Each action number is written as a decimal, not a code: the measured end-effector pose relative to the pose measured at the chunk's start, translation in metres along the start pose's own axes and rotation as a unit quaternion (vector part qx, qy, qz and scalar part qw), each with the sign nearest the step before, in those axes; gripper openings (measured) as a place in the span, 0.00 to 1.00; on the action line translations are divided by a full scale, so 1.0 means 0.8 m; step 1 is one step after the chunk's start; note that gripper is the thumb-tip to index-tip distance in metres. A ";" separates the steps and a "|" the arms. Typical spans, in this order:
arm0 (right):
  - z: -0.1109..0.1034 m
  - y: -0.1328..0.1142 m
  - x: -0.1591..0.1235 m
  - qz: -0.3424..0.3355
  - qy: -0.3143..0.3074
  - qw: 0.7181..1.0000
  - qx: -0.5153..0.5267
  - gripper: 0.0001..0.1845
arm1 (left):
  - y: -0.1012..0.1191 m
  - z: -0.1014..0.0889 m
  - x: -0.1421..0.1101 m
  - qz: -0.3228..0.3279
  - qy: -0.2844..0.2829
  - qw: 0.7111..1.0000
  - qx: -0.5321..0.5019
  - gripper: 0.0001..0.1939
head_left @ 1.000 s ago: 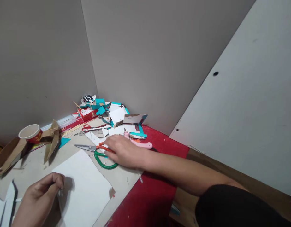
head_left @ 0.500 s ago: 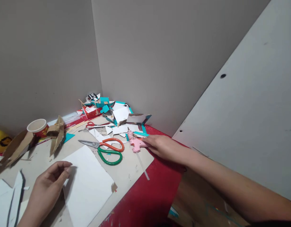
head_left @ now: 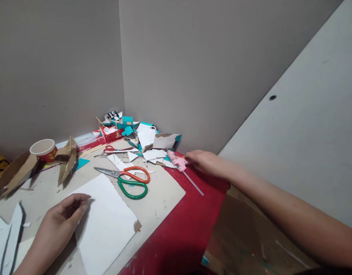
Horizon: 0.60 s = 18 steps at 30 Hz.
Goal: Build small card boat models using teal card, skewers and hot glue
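My right hand has its fingers at the handle of a pink hot glue gun, whose clear glue stick sticks out behind. The gun lies tilted over the red tabletop near paper scraps. My left hand is bent in a pinch above the left part of a white cardboard sheet; whatever may be between the fingertips is too small to make out. Large scissors with one orange and one green handle rest beyond the sheet, between my hands.
Cardboard offcuts are heaped in the corner by the grey wall, near small red-handled scissors. Further left are a paper cup, a bent brown cardboard piece and white cut pieces. The red table ends at the right.
My right hand and the glue gun have moved right and farther back, off the pale board onto the red surface side. My left hand has stayed nearly in place over the sheet.
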State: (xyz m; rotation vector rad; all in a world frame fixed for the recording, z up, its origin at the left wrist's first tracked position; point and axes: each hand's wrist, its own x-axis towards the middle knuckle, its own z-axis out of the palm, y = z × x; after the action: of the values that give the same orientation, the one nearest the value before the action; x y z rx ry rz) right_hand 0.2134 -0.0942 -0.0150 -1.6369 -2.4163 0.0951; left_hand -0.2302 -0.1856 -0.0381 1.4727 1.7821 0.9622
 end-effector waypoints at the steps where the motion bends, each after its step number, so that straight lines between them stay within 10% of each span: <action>1: 0.004 -0.001 0.004 -0.024 -0.020 0.999 -0.013 0.09 | 0.000 0.000 0.000 0.003 0.004 1.000 -0.004 0.18; 7: 0.006 -0.014 0.004 0.014 -0.030 0.997 -0.072 0.11 | 0.018 -0.003 -0.011 -0.022 0.012 0.992 -0.120 0.18; 12: -0.010 -0.107 -0.014 -0.062 0.114 0.988 0.082 0.14 | 0.049 0.007 -0.041 -0.049 -0.070 0.956 -0.281 0.16; 15: -0.001 -0.188 -0.014 -0.197 -0.001 0.938 0.284 0.12 | 0.060 0.016 -0.058 -0.081 -0.123 0.918 -0.369 0.17; 18: 0.023 -0.246 -0.002 -0.164 -0.075 0.883 0.434 0.12 | 0.063 0.022 -0.067 -0.105 -0.147 0.884 -0.432 0.18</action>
State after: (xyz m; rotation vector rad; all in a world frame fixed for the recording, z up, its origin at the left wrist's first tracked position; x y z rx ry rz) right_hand 0.0311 -0.1683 0.0016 -0.8207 -2.1727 1.0965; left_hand -0.1797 -0.2304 -0.0045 0.7722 1.0253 1.1327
